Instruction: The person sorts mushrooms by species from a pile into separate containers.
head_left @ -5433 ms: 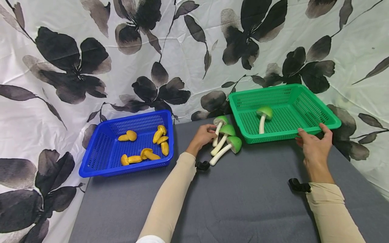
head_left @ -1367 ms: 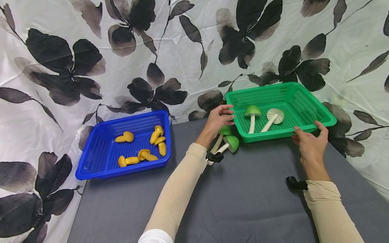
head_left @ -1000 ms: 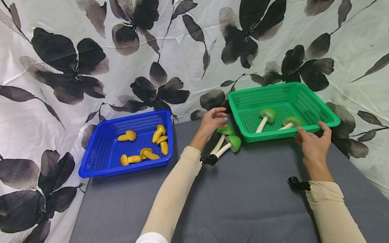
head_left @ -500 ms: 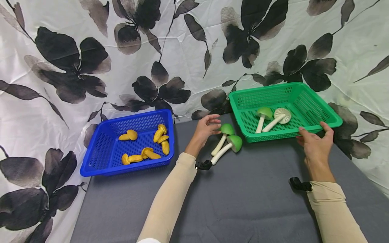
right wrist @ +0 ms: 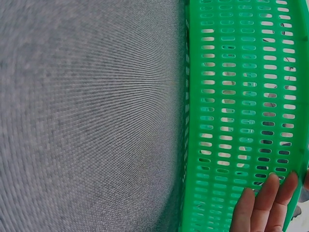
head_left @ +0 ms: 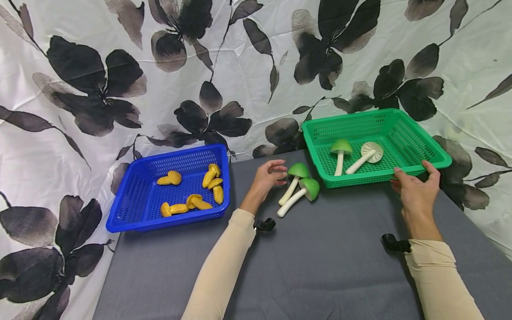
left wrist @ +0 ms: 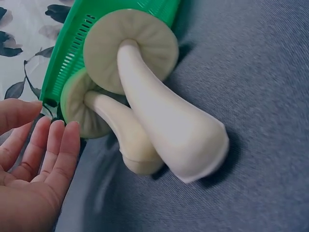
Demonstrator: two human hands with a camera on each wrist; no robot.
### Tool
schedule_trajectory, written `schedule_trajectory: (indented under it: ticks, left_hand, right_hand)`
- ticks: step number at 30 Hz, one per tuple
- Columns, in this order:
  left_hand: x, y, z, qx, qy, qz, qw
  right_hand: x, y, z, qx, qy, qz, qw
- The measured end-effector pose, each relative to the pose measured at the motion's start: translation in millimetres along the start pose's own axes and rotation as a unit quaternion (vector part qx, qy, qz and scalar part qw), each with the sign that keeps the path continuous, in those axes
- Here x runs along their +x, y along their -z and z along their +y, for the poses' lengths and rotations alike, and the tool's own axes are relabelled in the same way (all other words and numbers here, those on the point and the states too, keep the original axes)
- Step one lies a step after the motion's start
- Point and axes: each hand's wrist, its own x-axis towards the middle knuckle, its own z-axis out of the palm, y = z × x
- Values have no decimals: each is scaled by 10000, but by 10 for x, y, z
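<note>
Two toy mushrooms with green caps and white stems lie side by side on the grey cloth: a rear mushroom (head_left: 298, 170) and a front mushroom (head_left: 309, 189). My left hand (head_left: 268, 179) hovers just left of them with loosely bent fingers, and the left wrist view shows a gap between fingers and stems. Inside the green basket (head_left: 384, 171) are two more, one cap-up mushroom (head_left: 341, 147) and one with its pale underside (head_left: 372, 152) showing. My right hand (head_left: 418, 195) grips that basket's front rim, fingers (right wrist: 263, 208) against the outer slotted wall.
On the left stands a blue basket (head_left: 138, 224) holding several yellow mushrooms (head_left: 174, 177). A white floral curtain (head_left: 248, 89) hangs right behind both baskets. Grey cloth (head_left: 320, 266) covers the table in front of them.
One green mushroom has gone from the table pile into the green basket. My left hand has drawn back from the basket to the pile's left. The right hand stays on the rim.
</note>
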Motion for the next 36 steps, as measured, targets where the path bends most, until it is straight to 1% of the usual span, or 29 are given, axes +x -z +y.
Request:
schedule_trajectory:
  ticks: [8, 19, 23, 30, 36]
  left_hand:
    - [-60, 7, -74, 44, 95, -163, 9998]
    - [-111, -3, -168, 193, 127, -387, 9990]
    - [-126, -7, -184, 385, 85, -397, 9984]
    - [-131, -23, -207, 918, 190, -397, 9948]
    - [-142, -42, -205, 1116, 250, -335, 9929]
  right_hand:
    - [9, 4, 5, -45, -8, 38, 10000]
    - [13, 10, 12, 66, -10, 54, 10000]
    - [15, 11, 13, 78, -35, 32, 10000]
    - [8, 8, 16, 80, -43, 23, 10000]
    - [12, 4, 12, 118, -7, 10, 9999]
